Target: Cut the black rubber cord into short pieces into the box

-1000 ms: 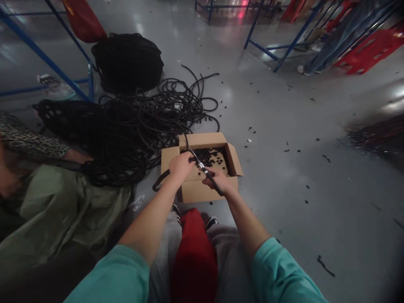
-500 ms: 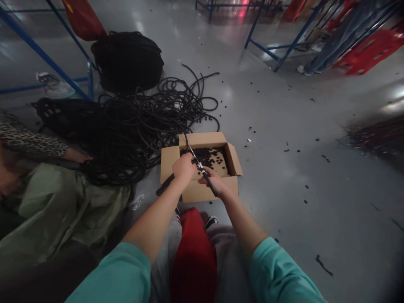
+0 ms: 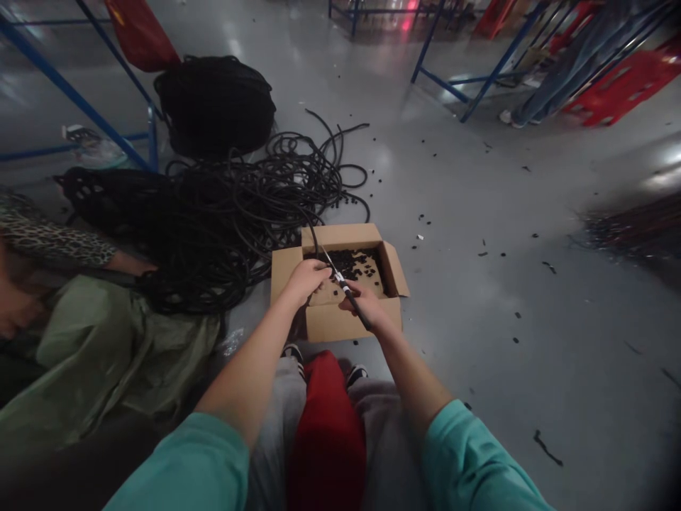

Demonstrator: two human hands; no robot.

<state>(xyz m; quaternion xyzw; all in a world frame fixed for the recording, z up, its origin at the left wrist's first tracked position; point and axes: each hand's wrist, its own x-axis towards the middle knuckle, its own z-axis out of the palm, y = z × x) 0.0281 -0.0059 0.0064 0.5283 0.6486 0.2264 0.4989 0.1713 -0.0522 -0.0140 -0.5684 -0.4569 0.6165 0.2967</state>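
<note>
Over an open cardboard box, my right hand grips a black-handled cutting tool whose thin metal blades point up and left. My left hand is closed around a black cord, close beside the blades. That cord runs up toward a large tangle of black cord on the floor. Many small black pieces lie inside the box. Whether the blades touch the cord is too small to tell.
Another person's hand and patterned sleeve are at the left, by green fabric. A black bundle stands behind the tangle. Blue frames and a person's legs are farther back.
My left hand has shifted slightly left and its fingers have moved on the cord. The dark length that hung below my left wrist no longer shows there. My right hand has moved slightly right with the tool.
</note>
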